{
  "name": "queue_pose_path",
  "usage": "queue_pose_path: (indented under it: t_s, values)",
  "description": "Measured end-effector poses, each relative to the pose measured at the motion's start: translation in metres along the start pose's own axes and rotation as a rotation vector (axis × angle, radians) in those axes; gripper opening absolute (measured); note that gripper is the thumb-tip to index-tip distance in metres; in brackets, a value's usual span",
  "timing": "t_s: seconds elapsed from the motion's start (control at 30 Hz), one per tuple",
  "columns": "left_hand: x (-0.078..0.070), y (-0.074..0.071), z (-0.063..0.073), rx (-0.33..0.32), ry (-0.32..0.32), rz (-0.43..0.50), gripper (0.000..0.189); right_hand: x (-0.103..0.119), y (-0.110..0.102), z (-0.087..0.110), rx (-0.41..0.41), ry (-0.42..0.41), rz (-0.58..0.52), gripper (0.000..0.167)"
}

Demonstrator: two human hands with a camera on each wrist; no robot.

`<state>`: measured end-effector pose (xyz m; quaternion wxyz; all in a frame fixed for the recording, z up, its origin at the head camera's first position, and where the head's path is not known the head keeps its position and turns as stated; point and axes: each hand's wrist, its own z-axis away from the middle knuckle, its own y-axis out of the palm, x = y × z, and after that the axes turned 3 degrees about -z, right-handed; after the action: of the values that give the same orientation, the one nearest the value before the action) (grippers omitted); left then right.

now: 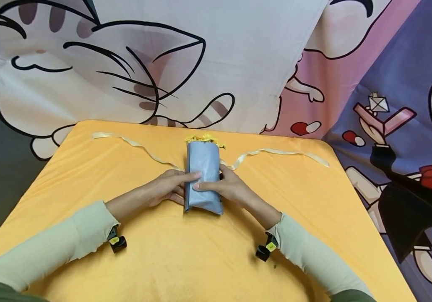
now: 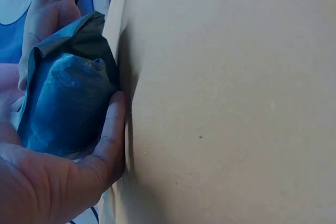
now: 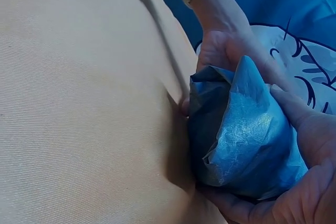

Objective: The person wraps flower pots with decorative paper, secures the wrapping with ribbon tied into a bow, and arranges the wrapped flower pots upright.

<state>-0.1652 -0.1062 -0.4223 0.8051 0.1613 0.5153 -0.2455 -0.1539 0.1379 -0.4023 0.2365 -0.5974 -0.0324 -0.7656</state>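
A bouquet wrapped in blue-grey paper lies in the middle of the table, yellow flowers showing at its far end. My left hand holds its left side, thumb on top and fingers lower along the side. From the right, my right hand grips it with the thumb across the top; its other fingers are mostly hidden. Both wrist views show the near end of the paper wrap, creased and folded over. A pale yellow ribbon extends to either side, its middle hidden behind the bouquet.
A yellow cloth covers the table. Behind it hangs a white curtain with a cartoon cat, and a pink and blue printed curtain stands at the right. Each wrist wears a small black camera.
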Motion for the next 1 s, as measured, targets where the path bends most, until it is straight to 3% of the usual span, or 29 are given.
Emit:
queue_pose_path:
  t_s: [0.33,0.63,0.9,1.0]
  values:
    - [-0.004,-0.003,-0.008,-0.03,-0.047,-0.002,0.068,0.0,-0.004,-0.011,-0.002,0.066,0.021,0.094]
    - [-0.005,-0.007,-0.013,-0.021,-0.046,-0.005,0.074,0.001,-0.012,-0.019,0.086,0.124,0.026,0.101]
    - [-0.006,-0.014,-0.017,0.006,-0.084,0.02,0.069,0.001,-0.017,-0.022,0.126,0.136,-0.005,0.093]
    - [-0.007,-0.014,-0.018,0.02,-0.076,0.019,0.069,-0.001,-0.02,-0.02,0.135,0.146,-0.007,0.083]
